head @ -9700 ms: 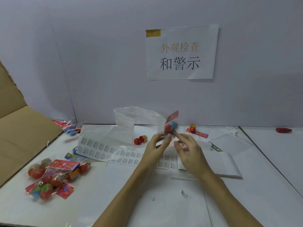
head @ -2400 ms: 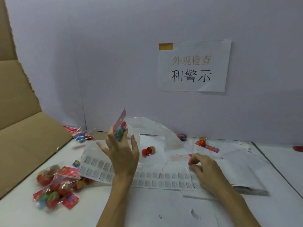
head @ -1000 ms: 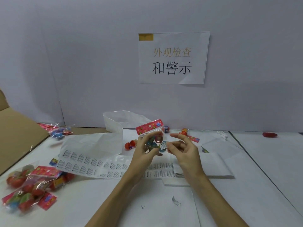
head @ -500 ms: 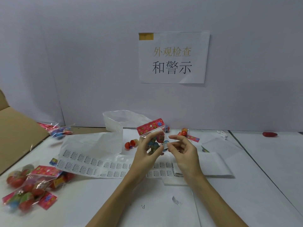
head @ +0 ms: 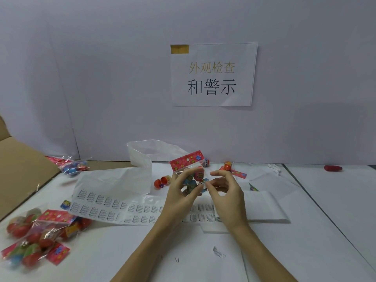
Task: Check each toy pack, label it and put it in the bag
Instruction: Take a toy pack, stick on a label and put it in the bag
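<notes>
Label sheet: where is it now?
Head view: the label sheet lies flat on the table, centre-left, under both hands, right of the pile of packs.

Wall sign [head: 213, 75] reading 外观检查 和警示, label sheet [head: 114, 208] print illegible

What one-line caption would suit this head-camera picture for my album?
Left hand holds a toy pack while the right hand presses a small label onto it.
</notes>
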